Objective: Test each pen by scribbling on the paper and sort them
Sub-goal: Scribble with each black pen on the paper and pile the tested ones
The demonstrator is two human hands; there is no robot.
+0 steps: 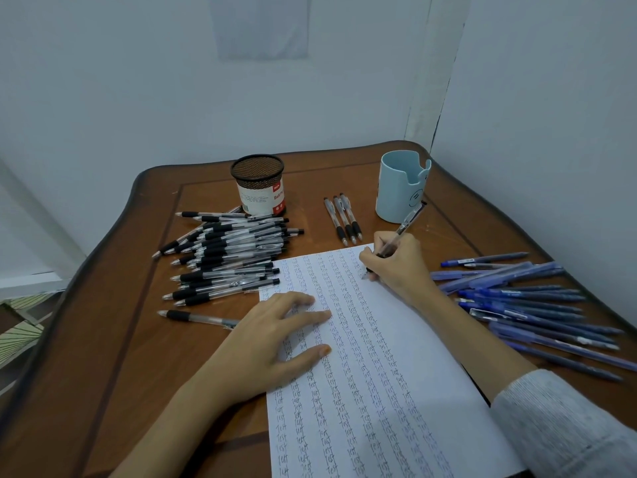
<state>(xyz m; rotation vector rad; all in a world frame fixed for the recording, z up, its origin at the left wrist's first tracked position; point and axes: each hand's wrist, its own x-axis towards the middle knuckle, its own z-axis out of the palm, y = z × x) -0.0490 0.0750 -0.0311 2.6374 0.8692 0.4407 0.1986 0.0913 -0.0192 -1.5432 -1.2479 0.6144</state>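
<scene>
White paper (pixel 372 374) lies under both hands: the left hand (pixel 275 336) presses it flat with spread fingers, while the right hand (pixel 396 267) pinches a black-grip pen (pixel 403 227), tip down, mid-test. Next, I judge, it joins the three pens (pixel 343 219) just beyond.

The brown wooden table (pixel 113 339) before me carried a sheet of paper (pixel 379 391) lined with rows of "test". A heap of black-grip pens (pixel 227 257) lay to my left, with one stray pen (pixel 198 318) nearer me. Beyond the sheet lay three pens (pixel 344 219) side by side, and there stood a black mesh cup (pixel 260 184) and a pale blue cup (pixel 401 188). A spread of blue pens (pixel 531 305) lay at my right.
</scene>
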